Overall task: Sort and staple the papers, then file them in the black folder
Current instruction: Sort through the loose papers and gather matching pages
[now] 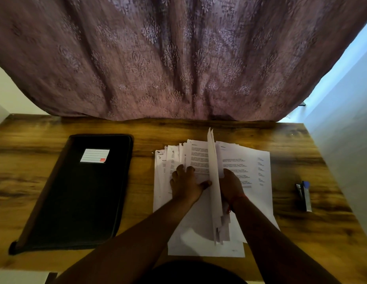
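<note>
At centre frame the papers (246, 167) lie fanned on the bench (301, 140). The left hand (184, 185) presses flat with spread fingers; the right hand (229, 187) has its grip around upright sheets (213, 181). The black folder (80, 191) lies closed at left, the stapler (303, 195) at right.

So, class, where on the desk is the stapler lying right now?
In the head view, the stapler lies near the desk's right edge, apart from the spread papers and right of the right hand.
</note>
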A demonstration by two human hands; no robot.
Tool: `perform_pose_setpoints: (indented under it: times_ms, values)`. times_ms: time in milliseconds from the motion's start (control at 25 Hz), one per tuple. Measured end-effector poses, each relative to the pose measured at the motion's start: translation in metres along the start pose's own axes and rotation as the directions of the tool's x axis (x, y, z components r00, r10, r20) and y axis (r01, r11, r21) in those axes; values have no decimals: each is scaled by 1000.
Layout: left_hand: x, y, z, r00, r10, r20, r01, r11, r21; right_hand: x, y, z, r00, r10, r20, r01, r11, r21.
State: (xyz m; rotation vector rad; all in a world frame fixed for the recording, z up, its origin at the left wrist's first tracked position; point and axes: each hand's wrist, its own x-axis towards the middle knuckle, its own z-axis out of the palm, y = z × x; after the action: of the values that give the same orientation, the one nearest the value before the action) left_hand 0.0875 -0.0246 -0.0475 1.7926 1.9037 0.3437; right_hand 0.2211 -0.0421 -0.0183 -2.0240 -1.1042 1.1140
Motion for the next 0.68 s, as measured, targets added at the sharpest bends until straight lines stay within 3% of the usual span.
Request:
perform_pose_setpoints:
  times_ms: [200, 320, 480, 680]
  values:
    - [5, 2, 0, 998, -46, 43, 47, 999, -12, 0, 2, 0, 1000, -2, -3, 2, 1000, 27]
    - [6, 2, -1, 998, 4, 71, 5, 991, -130, 1, 0, 0, 1000, -8, -6, 8, 999, -33]
    - [-3, 3, -1, 997, 42, -66, -56, 972, -230, 0, 0, 3, 999, -5, -33, 2, 995, -105]
    - [-3, 5, -12, 997, 64, -44, -69, 990, -119, 2, 0, 1, 1000, -8, -18, 6, 994, -110]
